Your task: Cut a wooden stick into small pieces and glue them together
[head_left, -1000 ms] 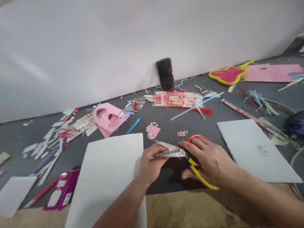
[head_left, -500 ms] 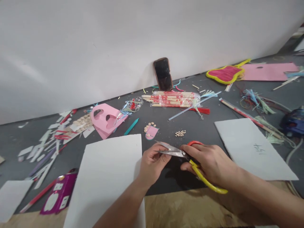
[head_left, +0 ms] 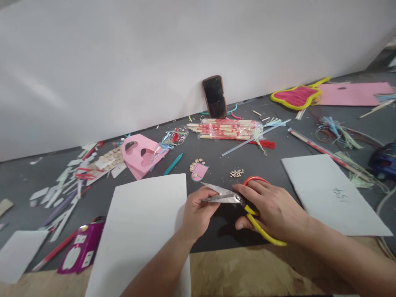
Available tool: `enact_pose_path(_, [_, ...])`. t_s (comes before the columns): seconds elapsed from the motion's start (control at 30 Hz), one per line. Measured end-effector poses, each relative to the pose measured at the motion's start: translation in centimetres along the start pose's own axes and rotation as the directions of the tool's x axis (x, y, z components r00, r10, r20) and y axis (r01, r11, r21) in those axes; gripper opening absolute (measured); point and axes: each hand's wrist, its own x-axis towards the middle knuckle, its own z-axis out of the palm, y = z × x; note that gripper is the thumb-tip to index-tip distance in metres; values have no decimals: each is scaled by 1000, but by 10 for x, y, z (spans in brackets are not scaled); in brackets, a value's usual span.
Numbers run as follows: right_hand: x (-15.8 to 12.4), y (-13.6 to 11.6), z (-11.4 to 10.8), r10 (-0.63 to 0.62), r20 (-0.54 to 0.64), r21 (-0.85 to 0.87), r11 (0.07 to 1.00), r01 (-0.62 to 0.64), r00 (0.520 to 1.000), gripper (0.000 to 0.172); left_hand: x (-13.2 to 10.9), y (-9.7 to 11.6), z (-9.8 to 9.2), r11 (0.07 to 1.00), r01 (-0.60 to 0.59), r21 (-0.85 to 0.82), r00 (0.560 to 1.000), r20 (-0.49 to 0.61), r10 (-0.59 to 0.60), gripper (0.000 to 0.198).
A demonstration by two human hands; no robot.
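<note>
My right hand [head_left: 274, 210] grips a pair of scissors [head_left: 230, 197] with one red and one yellow handle loop, the blades slightly apart and pointing left. My left hand [head_left: 198, 212] is curled in a pinch right at the blades, fingers closed on something too small to make out. Both hands hover over the dark mat [head_left: 222, 231] near its front edge. A white sheet [head_left: 145, 231] lies just left of my left hand. A small pile of beads [head_left: 236, 173] and a pink cut-out with beads [head_left: 199, 170] sit just beyond the scissors.
A phone [head_left: 214, 96] leans on the white wall. A packet of wooden sticks [head_left: 227, 128], a pink card shape [head_left: 140, 154], a second white sheet [head_left: 328, 196], a purple package [head_left: 81, 249] and scattered paper strips [head_left: 64, 194] lie around. A wooden tabletop edge [head_left: 247, 272] runs along the front.
The scissors and both hands stay in nearly the same place; the view shifted slightly left and back. The yellow handle swung a little between frames.
</note>
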Motion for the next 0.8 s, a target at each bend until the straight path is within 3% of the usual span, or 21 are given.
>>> enact_pose_path(0.27, [-5,2,0,16,7,48,999,-17,1000,56,-1,-2,4,998,0,-59,1000,19,1,20])
enact_pose_path(0.53, [-3,-1,-3,49,61,62,997,-53,997,52,-1,-10,3,992,-77,-101,997,-40,74,12])
enact_pose_path(0.8, [-2,0,-2,16,13,13,1000,-16,1000,74,0,-3,0,1000,16,3,999,-35,-15,6])
